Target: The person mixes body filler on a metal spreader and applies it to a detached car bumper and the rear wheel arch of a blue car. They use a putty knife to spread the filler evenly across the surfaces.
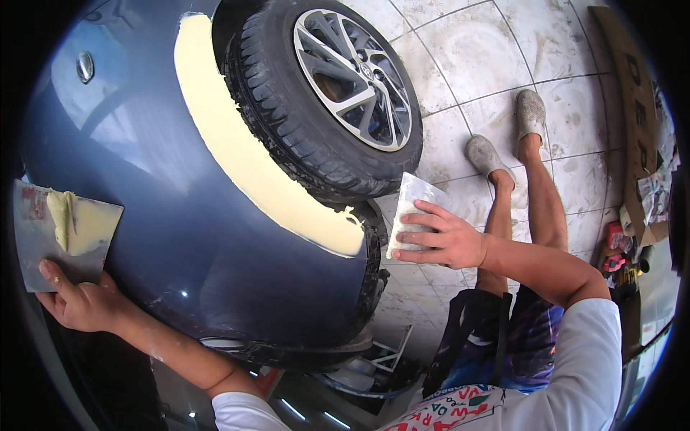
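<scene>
A dark blue car fender (237, 237) fills the left and middle of the head view. Along its wheel arch runs a curved band of pale yellow body filler (237, 154), with a ragged inner edge and a loose lump at its lower end. My left hand (83, 302) grips a flat metal mixing plate (36, 251), thumb on top; a mound of the same filler (86, 223) lies on it. My right hand (449, 241) holds a flat spreader (413, 201), fingers laid across its face. Filler smears show on the spreader, which stands just right of the band's lower end.
A wheel (352, 79) with a black tyre and silver spokes sits inside the arch. Dirty white floor tiles (481, 50) lie to the right, under my feet in grey shoes (532, 111). Cardboard (632, 93) and red and yellow items (618, 251) stand along the right edge.
</scene>
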Available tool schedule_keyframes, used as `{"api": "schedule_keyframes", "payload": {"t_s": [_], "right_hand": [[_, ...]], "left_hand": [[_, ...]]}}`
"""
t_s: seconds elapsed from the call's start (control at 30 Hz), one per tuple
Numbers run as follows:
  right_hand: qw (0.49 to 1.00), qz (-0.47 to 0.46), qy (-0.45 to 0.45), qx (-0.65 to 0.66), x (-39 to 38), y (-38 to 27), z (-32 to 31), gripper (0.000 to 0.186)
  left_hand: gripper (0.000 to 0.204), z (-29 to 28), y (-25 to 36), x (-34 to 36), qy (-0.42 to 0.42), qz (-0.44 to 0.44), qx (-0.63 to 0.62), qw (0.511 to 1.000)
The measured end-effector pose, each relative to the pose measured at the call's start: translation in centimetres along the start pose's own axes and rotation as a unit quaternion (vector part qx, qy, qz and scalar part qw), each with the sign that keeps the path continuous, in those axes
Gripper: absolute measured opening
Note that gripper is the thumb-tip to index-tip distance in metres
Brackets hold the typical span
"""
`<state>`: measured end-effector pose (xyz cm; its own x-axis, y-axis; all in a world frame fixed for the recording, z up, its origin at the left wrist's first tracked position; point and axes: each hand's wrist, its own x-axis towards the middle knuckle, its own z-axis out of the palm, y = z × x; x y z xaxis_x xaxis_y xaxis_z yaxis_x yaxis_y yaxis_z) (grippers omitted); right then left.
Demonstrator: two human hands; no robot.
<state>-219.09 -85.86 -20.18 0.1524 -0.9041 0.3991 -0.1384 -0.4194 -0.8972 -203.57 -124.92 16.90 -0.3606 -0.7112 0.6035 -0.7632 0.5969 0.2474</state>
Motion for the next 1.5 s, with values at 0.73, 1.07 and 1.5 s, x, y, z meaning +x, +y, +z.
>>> {"api": "schedule_keyframes", "payload": {"t_s": [0.73, 1.07, 1.5], "right_hand": [[0.963, 0.083, 0.25, 0.058, 30.8, 8.5, -5.9, 0.079], [0.968, 0.153, 0.172, 0.101, 27.3, 10.2, -10.5, 0.082], [0.966, 0.222, 0.131, -0.003, 29.5, 12.8, -8.4, 0.084]], "left_hand": [[0.031, 0.8, 0.8, -1.0, -0.016, -0.073, -0.116, 0.99], [0.034, 0.3, 0.8, -1.3, -0.017, -0.086, -0.123, 0.989], [0.037, 0.0, 0.7, -1.8, -0.006, -0.105, -0.107, 0.989]]}}
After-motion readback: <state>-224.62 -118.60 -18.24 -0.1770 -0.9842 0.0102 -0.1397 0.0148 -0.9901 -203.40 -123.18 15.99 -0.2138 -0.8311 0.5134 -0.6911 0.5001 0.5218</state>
